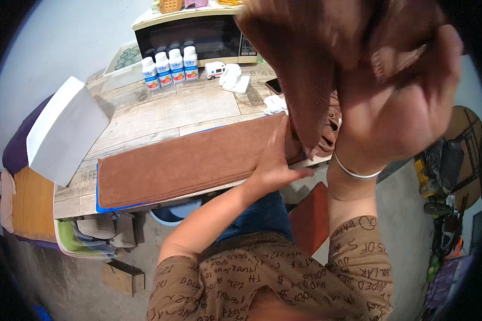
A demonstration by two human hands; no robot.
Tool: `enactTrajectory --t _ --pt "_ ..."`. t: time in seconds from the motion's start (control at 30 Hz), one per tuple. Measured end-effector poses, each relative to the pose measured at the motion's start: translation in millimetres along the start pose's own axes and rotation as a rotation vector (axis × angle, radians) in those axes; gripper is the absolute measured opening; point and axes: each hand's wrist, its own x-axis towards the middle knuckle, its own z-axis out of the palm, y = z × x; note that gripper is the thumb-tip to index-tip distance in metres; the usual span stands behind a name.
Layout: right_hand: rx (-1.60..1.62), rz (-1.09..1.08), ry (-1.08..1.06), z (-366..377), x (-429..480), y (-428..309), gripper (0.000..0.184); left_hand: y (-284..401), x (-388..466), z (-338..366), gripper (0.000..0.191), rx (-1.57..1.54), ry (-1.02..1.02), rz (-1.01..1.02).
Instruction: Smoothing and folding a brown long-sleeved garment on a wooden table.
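Several layers of brown cloth (184, 160) lie in a long flat stack over a blue sheet or board (104, 209), whose edge shows at the left end and along the sides. My left hand (275, 160) rests on the right end of the stack, fingers spread, thumb pointing right. Raised close to the camera, my right hand (397, 96) holds a dark brown cloth (305, 80) that hangs down towards the stack's right end; motion blurs it. More crumpled brown cloth (330, 132) lies behind, partly covered by the hand and the hanging cloth.
White bottles (176, 66) stand before a microwave oven (193, 38). A toy ambulance (215, 70), white crumpled tissue (275, 105) and a phone (274, 86) lie on the wood-patterned table (144, 116). A white box-like object (66, 132) stands at the left; a blue basin (172, 212) is below.
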Motion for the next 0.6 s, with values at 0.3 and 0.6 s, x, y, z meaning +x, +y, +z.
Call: enactTrajectory --t 0.3,0.6 --pt "0.163 0.046 0.11 -66.9 -4.2 -73.8 0.043 9.3 -64.2 -116.7 0.039 -0.169 -0.019 -0.364" --pt "-0.276 0.736 1.15 -107.6 -179.0 5.7 0.032 99.9 -120.6 -318.4 0.026 0.462 0.352 -0.632"
